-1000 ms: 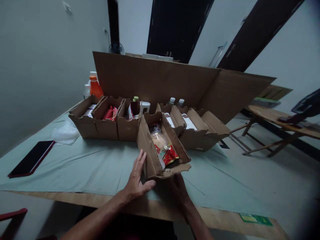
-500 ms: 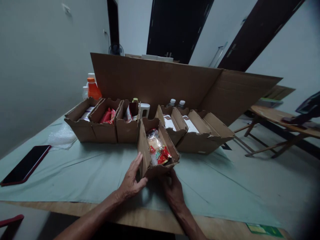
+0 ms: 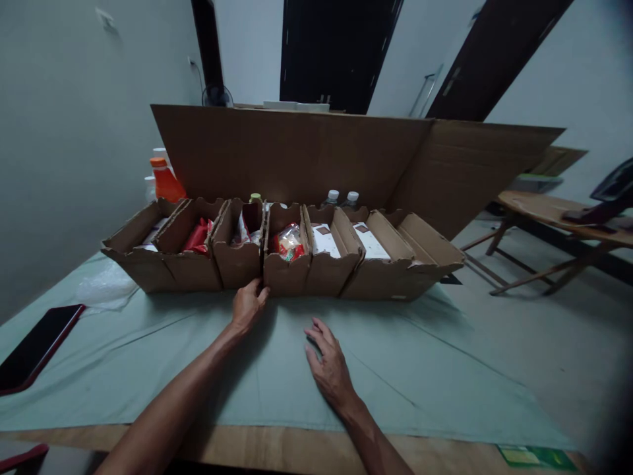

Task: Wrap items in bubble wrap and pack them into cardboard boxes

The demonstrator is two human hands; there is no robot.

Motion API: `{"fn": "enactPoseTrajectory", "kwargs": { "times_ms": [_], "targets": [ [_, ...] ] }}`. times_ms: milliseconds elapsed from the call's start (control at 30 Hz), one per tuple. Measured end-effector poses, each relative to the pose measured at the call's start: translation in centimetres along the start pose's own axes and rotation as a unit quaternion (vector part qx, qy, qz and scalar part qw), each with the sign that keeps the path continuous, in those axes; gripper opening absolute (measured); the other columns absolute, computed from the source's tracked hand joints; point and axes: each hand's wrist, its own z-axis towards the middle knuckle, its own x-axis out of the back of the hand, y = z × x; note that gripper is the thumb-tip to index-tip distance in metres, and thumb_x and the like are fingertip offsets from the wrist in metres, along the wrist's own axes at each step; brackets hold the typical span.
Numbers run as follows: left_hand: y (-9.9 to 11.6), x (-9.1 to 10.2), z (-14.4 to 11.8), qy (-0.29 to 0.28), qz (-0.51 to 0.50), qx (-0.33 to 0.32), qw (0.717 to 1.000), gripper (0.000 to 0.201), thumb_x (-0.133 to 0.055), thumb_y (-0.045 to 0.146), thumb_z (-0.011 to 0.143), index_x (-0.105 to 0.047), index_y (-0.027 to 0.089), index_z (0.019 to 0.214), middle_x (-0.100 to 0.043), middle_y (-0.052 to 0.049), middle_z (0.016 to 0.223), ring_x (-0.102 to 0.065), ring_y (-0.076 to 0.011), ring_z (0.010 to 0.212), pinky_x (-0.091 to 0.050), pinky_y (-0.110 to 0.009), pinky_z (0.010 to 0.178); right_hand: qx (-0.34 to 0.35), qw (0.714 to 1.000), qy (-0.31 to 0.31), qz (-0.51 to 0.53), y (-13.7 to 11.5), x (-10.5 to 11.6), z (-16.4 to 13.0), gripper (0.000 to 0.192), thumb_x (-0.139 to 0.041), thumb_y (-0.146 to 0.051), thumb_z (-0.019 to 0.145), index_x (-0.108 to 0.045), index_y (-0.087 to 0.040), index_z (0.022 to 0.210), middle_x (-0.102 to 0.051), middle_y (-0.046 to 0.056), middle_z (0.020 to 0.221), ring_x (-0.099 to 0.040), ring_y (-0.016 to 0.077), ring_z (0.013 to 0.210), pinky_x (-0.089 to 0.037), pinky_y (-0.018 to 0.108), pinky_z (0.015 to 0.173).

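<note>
A row of several open cardboard boxes stands on the green-covered table (image 3: 405, 369). The middle box (image 3: 287, 274) holds a red and yellow snack packet (image 3: 288, 243) and sits in line with its neighbours. My left hand (image 3: 248, 304) reaches forward, its fingertips touching the front lower edge of that box, and holds nothing. Flat on the cloth nearer to me lies my right hand (image 3: 329, 364), fingers spread and empty, a short way from the boxes.
A big cardboard sheet (image 3: 306, 155) stands upright behind the boxes. An orange bottle (image 3: 164, 181) and small white-capped bottles (image 3: 341, 196) are at the back. A dark phone (image 3: 34, 346) lies at the left. A wooden table (image 3: 558, 221) stands to the right.
The box with the snack packet slid away from me into the gap in the row. My right hand came off it and settled on the cloth; my left hand followed the box forward.
</note>
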Motion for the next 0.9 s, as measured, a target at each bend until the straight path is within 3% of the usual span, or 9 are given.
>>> {"fn": "enactPoseTrajectory", "kwargs": {
  "times_ms": [133,267,333,400,467,567,733,900],
  "targets": [
    [-0.4,-1.2,0.1,-0.009,-0.029,0.002,1.000,0.035,-0.055,0.027,0.088,-0.071,0.012,0.115,-0.075,-0.009,0.088,-0.064,-0.0197,0.078,-0.046,-0.028,0.073,0.018,0.999,-0.023,-0.042,-0.9,0.4,0.1,0.029,-0.053,-0.018,0.089,-0.071,-0.021,0.111,-0.062,0.014,0.139,-0.063,0.0276,0.123,-0.053,0.044,0.099],
    [-1.3,-1.3,-1.5,-0.026,-0.072,-0.009,0.997,0.050,-0.052,0.029,0.089,-0.059,0.009,0.134,-0.076,-0.013,0.101,-0.069,-0.0216,0.088,-0.052,-0.033,0.081,0.018,0.997,-0.046,-0.057,-1.2,0.5,0.3,0.028,-0.052,-0.017,0.088,-0.071,-0.021,0.108,-0.063,0.013,0.139,-0.064,0.0286,0.120,-0.052,0.046,0.097],
    [-2.0,-0.5,-2.8,-0.043,-0.087,-0.026,0.995,0.055,-0.055,0.029,0.085,-0.057,0.010,0.137,-0.075,-0.014,0.109,-0.070,-0.0227,0.095,-0.054,-0.036,0.086,0.021,0.997,-0.051,-0.053,-0.9,0.5,0.3,0.027,-0.052,-0.018,0.089,-0.071,-0.022,0.108,-0.064,0.013,0.137,-0.064,0.0289,0.119,-0.051,0.048,0.097],
    [-3.1,0.8,-4.5,-0.067,-0.097,-0.055,0.992,0.049,-0.061,0.027,0.079,-0.066,0.014,0.126,-0.074,-0.014,0.115,-0.070,-0.0245,0.103,-0.054,-0.039,0.093,0.029,0.997,-0.053,-0.047,-0.5,0.4,0.2,0.026,-0.052,-0.020,0.091,-0.072,-0.022,0.107,-0.067,0.012,0.134,-0.064,0.0293,0.119,-0.051,0.049,0.096],
    [-4.3,2.3,-6.2,-0.111,-0.098,-0.107,0.983,0.040,-0.065,0.025,0.074,-0.074,0.018,0.112,-0.074,-0.013,0.119,-0.068,-0.0266,0.111,-0.052,-0.042,0.099,0.037,0.997,-0.055,-0.044,-0.4,0.3,0.2,0.027,-0.051,-0.022,0.092,-0.072,-0.022,0.109,-0.069,0.012,0.130,-0.064,0.0297,0.119,-0.051,0.050,0.096],
    [-6.1,4.0,-8.4,-0.167,-0.092,-0.191,0.963,0.034,-0.064,0.024,0.077,-0.075,0.021,0.109,-0.072,-0.013,0.124,-0.063,-0.0286,0.121,-0.049,-0.048,0.105,0.056,0.994,-0.080,-0.043,-1.4,0.2,1.1,0.033,-0.051,-0.023,0.092,-0.071,-0.022,0.118,-0.070,0.012,0.130,-0.063,0.0296,0.120,-0.050,0.052,0.099],
    [-7.3,4.2,-9.5,-0.118,-0.093,-0.213,0.965,0.030,-0.057,0.021,0.084,-0.073,0.020,0.110,-0.075,-0.013,0.112,-0.063,-0.0288,0.118,-0.052,-0.050,0.102,0.077,0.988,-0.137,-0.006,-5.2,-0.4,8.1,0.044,-0.053,-0.023,0.089,-0.065,-0.023,0.131,-0.067,0.011,0.135,-0.062,0.0268,0.124,-0.048,0.049,0.105],
    [-6.4,4.0,-9.9,-0.117,-0.056,-0.231,0.964,0.032,-0.057,0.015,0.082,-0.072,0.020,0.110,-0.073,-0.013,0.113,-0.064,-0.0300,0.115,-0.053,-0.050,0.100,0.025,0.989,-0.144,0.014,-6.6,-1.8,15.4,0.036,-0.053,-0.026,0.088,-0.072,-0.018,0.117,-0.077,0.011,0.111,-0.073,0.0241,0.101,-0.057,0.038,0.090]
  ]
}}
